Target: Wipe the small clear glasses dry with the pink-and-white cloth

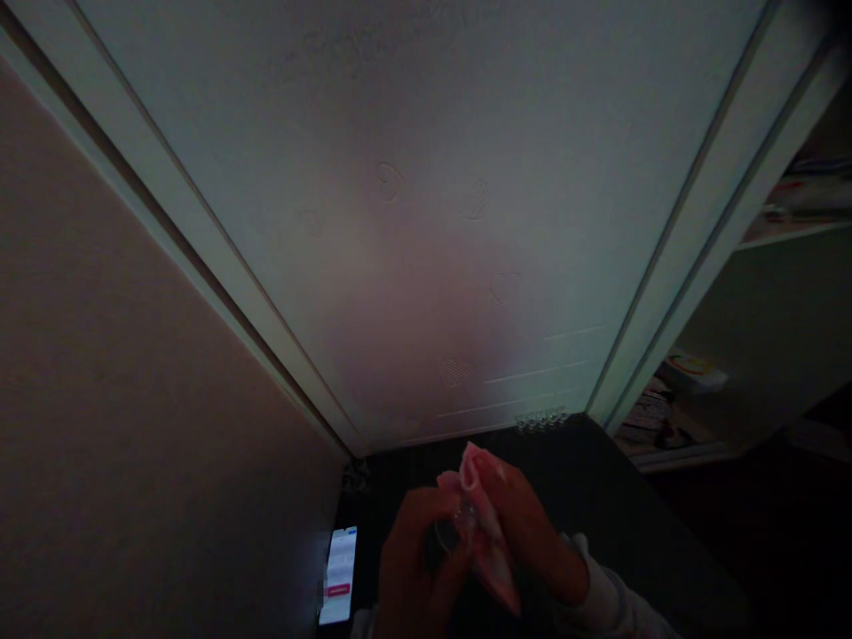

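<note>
While the left hand (414,546) pinches a small glassy item (465,512) between nearly closed fingers, apparently to steady it, the right hand (532,531), fingers curled, holds a pink cloth (491,543) against it at five o'clock; a lit phone (340,568) lies at seven, probably for easy viewing.

Down at six o'clock, there's a crumpled pink cloth (488,531), its top folded over and its lower tip pointing to five o'clock; a small, shiny, round-edged object (447,535), partly hidden, sits at its nine o'clock side.
</note>
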Demonstrator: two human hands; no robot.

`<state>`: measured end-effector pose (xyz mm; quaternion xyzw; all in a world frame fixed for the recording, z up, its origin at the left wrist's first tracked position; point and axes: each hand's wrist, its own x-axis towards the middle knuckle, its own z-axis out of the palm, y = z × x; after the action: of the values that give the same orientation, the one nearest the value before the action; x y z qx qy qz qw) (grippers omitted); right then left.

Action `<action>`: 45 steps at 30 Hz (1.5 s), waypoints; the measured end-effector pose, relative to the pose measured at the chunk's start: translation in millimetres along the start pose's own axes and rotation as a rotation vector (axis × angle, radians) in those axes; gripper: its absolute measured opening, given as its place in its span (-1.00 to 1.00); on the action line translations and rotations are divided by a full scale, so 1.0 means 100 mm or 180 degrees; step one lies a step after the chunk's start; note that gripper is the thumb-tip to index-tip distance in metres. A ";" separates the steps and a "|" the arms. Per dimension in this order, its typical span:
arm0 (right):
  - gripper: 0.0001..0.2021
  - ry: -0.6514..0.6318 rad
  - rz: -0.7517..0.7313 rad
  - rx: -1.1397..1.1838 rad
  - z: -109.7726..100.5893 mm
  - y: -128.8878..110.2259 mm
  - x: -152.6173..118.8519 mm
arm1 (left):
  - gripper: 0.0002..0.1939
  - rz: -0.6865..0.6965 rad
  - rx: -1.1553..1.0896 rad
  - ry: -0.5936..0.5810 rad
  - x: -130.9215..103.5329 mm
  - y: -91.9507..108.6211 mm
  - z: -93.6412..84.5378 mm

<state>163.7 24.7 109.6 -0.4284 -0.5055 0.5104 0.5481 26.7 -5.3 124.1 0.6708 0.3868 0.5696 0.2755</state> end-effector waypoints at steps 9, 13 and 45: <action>-0.50 0.0074 0.0347 0.0374 0.02 0.05 -0.01 | -0.67 -0.1644 -0.0741 0.0571 -0.01 -0.02 -0.04; -0.48 -0.0242 0.0325 0.0276 0.03 0.02 -0.03 | -0.70 -0.1214 0.0015 0.0243 -0.05 -0.05 -0.06; -0.59 -0.0688 0.0224 -0.0041 0.01 0.40 0.30 | -0.86 0.1301 0.1695 -0.0887 0.38 -0.11 0.00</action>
<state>156.9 59.0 74.2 -0.3919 -0.5495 0.5693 0.4694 26.7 31.8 136.1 0.8537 0.3382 0.3953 0.0217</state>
